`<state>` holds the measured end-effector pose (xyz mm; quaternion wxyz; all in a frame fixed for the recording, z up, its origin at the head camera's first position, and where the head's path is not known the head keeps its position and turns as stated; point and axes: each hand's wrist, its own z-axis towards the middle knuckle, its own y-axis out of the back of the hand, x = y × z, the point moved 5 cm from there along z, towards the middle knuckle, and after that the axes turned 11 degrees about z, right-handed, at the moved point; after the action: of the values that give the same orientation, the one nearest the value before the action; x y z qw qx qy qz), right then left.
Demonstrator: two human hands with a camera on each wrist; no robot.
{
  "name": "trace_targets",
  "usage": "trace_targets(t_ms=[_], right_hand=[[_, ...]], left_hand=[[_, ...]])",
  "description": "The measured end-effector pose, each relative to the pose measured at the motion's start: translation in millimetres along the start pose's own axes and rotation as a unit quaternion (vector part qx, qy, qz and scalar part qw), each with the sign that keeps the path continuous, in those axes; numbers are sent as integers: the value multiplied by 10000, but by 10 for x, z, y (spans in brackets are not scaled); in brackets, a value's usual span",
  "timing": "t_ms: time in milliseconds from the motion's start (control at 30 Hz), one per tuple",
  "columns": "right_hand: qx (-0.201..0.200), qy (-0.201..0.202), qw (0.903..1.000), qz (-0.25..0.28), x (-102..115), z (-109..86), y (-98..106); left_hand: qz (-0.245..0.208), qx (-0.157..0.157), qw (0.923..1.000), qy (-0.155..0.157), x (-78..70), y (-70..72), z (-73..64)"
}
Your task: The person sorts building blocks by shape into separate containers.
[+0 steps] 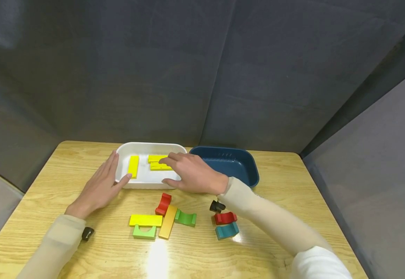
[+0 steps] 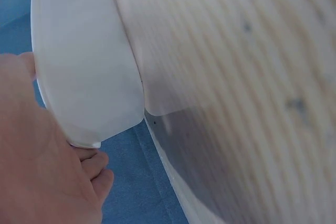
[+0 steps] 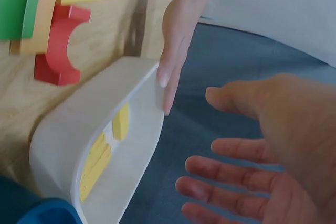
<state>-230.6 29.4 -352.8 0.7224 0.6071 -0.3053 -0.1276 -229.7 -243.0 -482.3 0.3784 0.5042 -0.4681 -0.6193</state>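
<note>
Head view has your left hand (image 1: 97, 186) at the left end of the white tray (image 1: 146, 185), its straight fingers close together along the outer wall and the thumb spread over the near rim. Your right hand (image 1: 196, 174) hangs over the tray's right end; the right wrist view shows its fingers apart, with nothing between them and the thumb. Inside the tray lie 3 yellow blocks: a lone yellow block (image 1: 133, 167) toward the left end, and a yellow pair (image 1: 157, 166) toward the right, partly hidden by your right fingers.

The step seems to be right-hand work on those blocks while your left braces the tray. To do it well, press lightly with the left: a hard push could slide the tray into the navy tray (image 1: 255, 172) just beside it. Come at the pair from above, thumb to the near long side and fingertips to the far, so a block would stay level. Carry your forearm high over the table, where an orange plank (image 1: 168, 222) lies between a red arch (image 1: 163, 203) and a green arch (image 1: 185, 218); a brushing sleeve could scatter all 3.
</note>
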Motion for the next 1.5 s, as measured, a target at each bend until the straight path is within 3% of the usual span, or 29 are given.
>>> trace_targets(t_ms=[200,733,933,1200,1500], right_hand=[[-98,-119,9998,142,80,-176,-21],[-106,-236,9996,-74,286,-481,-212],[-30,-271,9993,-253,354,-562,-354],[335,-637,9968,-334,363,-634,-640],[404,-861,9947,-381,315,-658,-836]], left_hand=[[-5,14,10000,13,0,2,-4],[-31,66,10000,1,-54,19,-7],[-18,69,10000,16,-60,31,-1],[-3,70,10000,26,-57,33,8],[-16,69,10000,18,-67,41,7]])
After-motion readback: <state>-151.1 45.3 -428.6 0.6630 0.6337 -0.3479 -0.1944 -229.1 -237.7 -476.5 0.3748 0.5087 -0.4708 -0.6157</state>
